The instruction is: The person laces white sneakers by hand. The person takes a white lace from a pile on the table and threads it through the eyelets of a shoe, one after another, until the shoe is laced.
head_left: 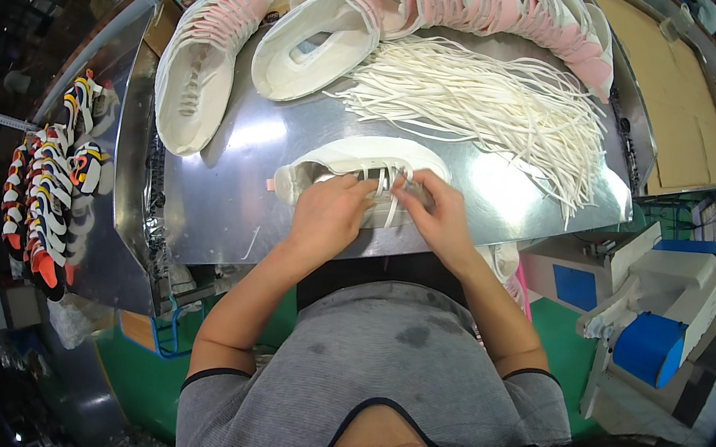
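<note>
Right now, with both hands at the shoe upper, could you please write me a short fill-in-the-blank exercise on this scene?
1. The shoe upper that the left hand and right hand are touching is mostly ____ in colour.
2. The heap of loose laces lies on a shiny tabletop that looks made of ____.
3. The shorter stack of uppers lies to the ____ of the longer stack.
4. The floor around the person is ____ in colour.

Missing words: white; metal; left; green.
</note>
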{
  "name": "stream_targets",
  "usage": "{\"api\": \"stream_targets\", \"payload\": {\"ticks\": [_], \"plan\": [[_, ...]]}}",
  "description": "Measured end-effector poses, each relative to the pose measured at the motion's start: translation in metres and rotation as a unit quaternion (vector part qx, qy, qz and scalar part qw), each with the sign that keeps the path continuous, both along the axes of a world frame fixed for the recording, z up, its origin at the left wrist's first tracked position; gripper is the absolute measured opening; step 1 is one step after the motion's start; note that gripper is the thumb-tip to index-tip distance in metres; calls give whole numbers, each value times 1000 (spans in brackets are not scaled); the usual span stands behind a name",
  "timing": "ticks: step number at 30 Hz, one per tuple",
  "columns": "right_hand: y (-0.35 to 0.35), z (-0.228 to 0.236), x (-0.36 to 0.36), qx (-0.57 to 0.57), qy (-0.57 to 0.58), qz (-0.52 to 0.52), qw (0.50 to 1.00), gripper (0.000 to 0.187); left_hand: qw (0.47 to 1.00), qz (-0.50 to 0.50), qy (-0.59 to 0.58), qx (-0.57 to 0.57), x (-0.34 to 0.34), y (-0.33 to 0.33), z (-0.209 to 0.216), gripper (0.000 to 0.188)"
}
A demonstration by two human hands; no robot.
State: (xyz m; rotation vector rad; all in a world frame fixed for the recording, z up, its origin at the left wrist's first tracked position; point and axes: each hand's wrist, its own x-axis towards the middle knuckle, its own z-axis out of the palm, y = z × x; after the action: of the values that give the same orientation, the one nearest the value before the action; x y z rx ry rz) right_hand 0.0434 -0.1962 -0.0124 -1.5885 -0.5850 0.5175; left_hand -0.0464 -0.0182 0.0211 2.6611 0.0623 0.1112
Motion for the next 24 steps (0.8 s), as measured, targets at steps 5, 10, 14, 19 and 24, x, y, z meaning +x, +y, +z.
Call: {"api": "stream_targets", "payload": {"ticks": [5, 10, 14, 19, 24], "plan": [[15, -9, 12, -9, -136, -53, 989, 18, 995, -1, 20, -95, 3, 6, -6, 32], [20, -20, 10, -5, -136, -78, 988, 18, 994, 49, 23, -99, 7, 0, -11, 33], [19, -23, 7, -7, -123, -109, 986, 23, 995, 61, 25, -68, 11, -5, -14, 30], [-10, -18, -17, -11, -103, -131, 986, 26, 998, 39, -37, -28, 11, -6, -18, 27], [-24, -13, -28, -102, -44, -51, 992, 17, 999, 32, -38, -15, 11, -3, -20, 26]]}}
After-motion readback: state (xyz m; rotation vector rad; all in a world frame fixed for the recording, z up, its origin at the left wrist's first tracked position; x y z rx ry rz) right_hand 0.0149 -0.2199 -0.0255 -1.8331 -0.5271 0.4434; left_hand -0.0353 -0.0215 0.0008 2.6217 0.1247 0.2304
